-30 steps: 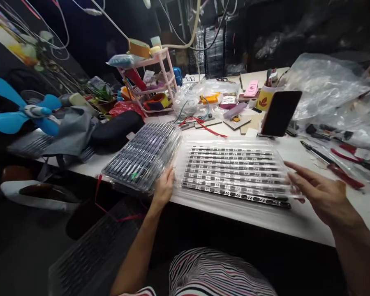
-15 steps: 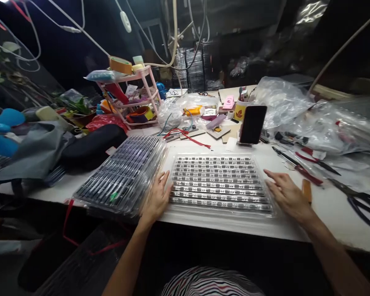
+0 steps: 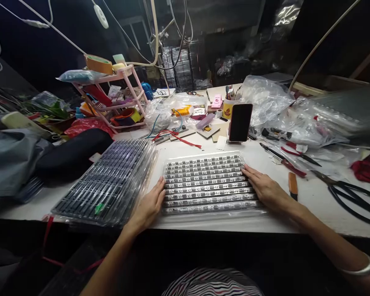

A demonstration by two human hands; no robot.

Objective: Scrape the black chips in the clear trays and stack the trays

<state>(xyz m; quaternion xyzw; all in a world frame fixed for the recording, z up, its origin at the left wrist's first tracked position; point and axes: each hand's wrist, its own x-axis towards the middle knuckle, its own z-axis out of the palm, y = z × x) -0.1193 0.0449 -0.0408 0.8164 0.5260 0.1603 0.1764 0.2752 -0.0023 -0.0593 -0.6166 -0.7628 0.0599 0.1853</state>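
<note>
Head view: the clear tray of metal strips (image 3: 208, 183) lies flat on the white table (image 3: 311, 205), beside a stack of like trays (image 3: 107, 181). The left hand (image 3: 148, 205) and right hand (image 3: 265, 189) flank its short edges, fingers open, touching but not clasped. It looks light, bendy and slick, so it is best held at both ends.

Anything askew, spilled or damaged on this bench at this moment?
The stack of trays on the left lies at an angle, its near corner reaching the front edge of the table, unlike the tray squared between the left hand and right hand. Nothing looks spilled or broken.
</note>
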